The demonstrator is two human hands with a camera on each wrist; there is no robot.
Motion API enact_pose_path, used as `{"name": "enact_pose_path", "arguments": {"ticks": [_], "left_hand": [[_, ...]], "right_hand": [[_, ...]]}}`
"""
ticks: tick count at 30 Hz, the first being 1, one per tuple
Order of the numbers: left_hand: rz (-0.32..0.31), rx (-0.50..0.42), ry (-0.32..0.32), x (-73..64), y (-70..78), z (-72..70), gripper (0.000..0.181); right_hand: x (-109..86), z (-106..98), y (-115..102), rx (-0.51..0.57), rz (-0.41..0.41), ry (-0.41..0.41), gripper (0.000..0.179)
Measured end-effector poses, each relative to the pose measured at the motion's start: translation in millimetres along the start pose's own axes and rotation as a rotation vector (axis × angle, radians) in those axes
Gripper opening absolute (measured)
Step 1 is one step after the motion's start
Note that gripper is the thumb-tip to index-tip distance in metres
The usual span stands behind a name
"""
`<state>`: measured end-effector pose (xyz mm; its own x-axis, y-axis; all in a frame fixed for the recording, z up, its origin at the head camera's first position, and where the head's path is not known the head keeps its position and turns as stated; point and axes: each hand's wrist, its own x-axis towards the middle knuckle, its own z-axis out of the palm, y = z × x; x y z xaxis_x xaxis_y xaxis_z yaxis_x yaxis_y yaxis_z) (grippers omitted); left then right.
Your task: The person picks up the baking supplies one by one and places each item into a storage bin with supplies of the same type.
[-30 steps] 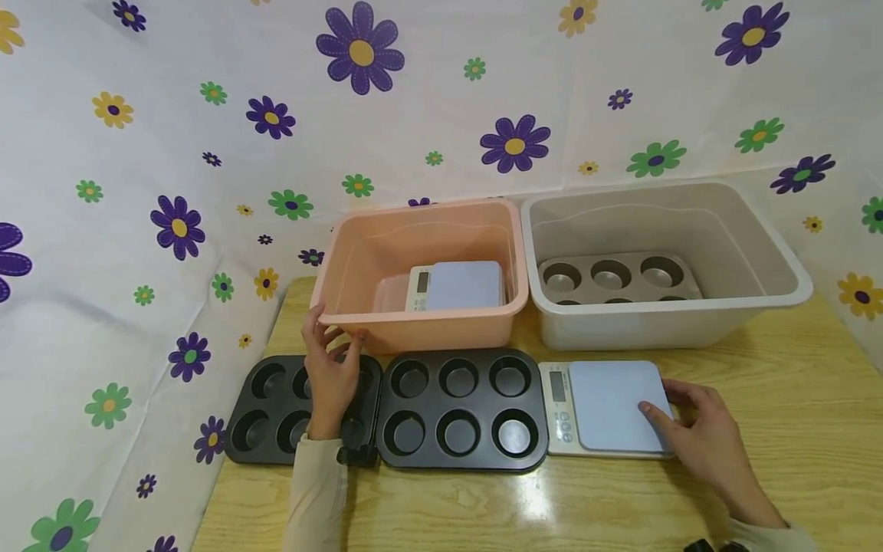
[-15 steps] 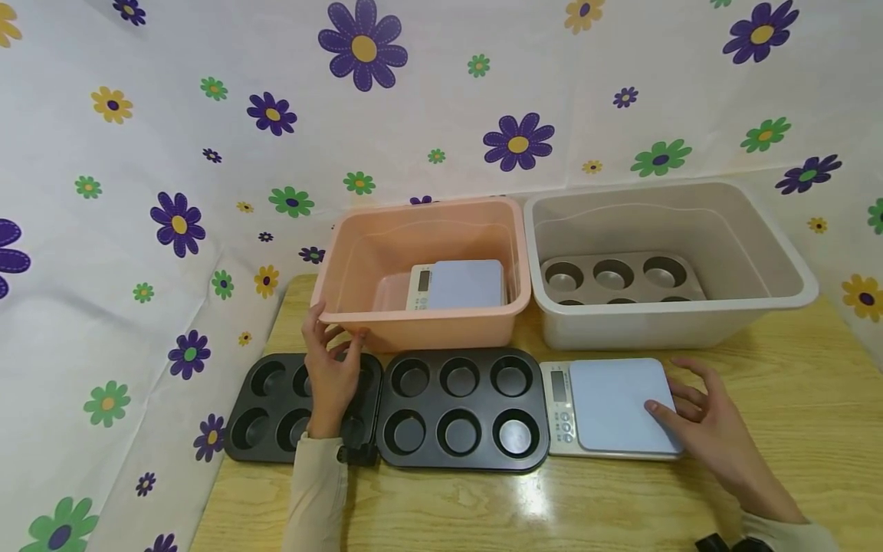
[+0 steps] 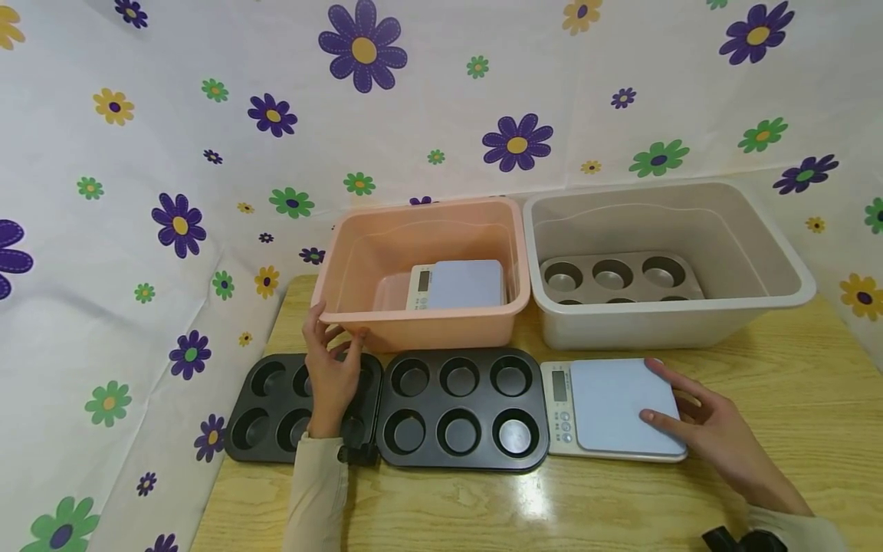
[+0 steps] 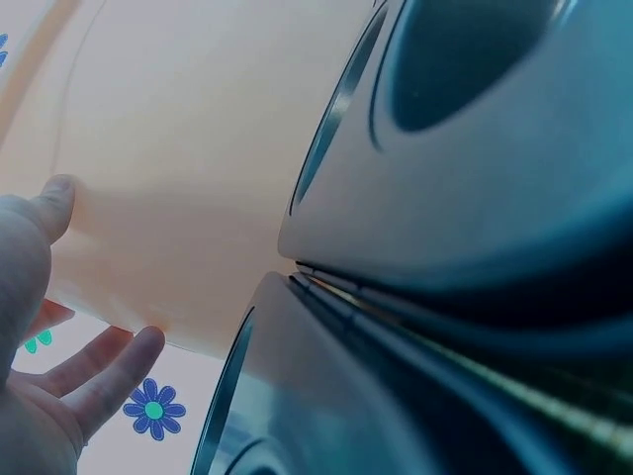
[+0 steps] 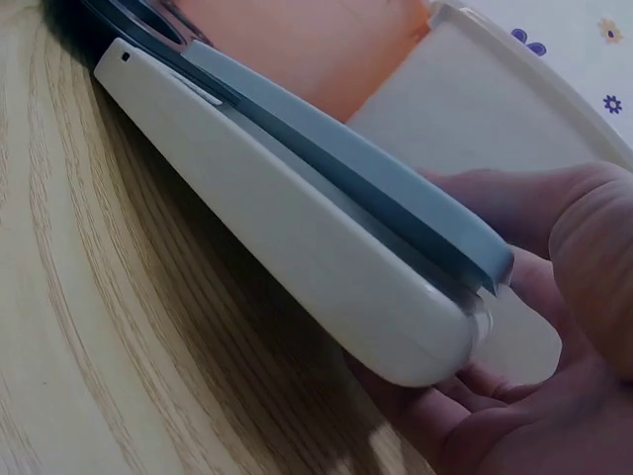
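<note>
My left hand (image 3: 333,376) holds the front left corner of a peach plastic bin (image 3: 441,330), its thumb against the front wall and fingers round the side. In the left wrist view, thumb and fingers straddle that wall. My right hand (image 3: 724,437) grips the right end of a white kitchen scale (image 3: 621,406), thumb and index finger on the pale blue platform. Other fingers curl under the end of the scale (image 5: 326,257) in the right wrist view. Left of the scale lie two black muffin pans, one (image 3: 462,410) touching it and another (image 3: 258,406) partly under my left arm.
Inside the peach bin lies another kitchen scale (image 3: 465,284). A beige bin (image 3: 641,330) beside it holds a brown muffin pan (image 3: 621,272). Both bins stand at the back of the wooden table (image 3: 469,514), close to a flowered cloth (image 3: 441,100).
My right index finger has lifted from the scale's right edge and come down on its far corner. The hand sits slightly further right. My left hand has stayed at the bin.
</note>
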<state>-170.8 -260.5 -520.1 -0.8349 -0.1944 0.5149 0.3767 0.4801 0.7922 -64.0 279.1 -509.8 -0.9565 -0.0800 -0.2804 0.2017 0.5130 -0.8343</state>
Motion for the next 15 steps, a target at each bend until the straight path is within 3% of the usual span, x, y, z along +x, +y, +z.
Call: {"name": "enact_pose_path", "arguments": {"ticks": [7,15], "left_hand": [[0.011,0.002,0.001,0.6,-0.2,0.5,0.082],[0.016,0.012,0.000,0.4,-0.8,0.2,0.081]], "right_hand": [[0.1,-1.6,4.0,0.025,-0.019,0.010,0.080],[-4.5,-8.3,1.6,0.030,0.045,-0.003,0.082]]}}
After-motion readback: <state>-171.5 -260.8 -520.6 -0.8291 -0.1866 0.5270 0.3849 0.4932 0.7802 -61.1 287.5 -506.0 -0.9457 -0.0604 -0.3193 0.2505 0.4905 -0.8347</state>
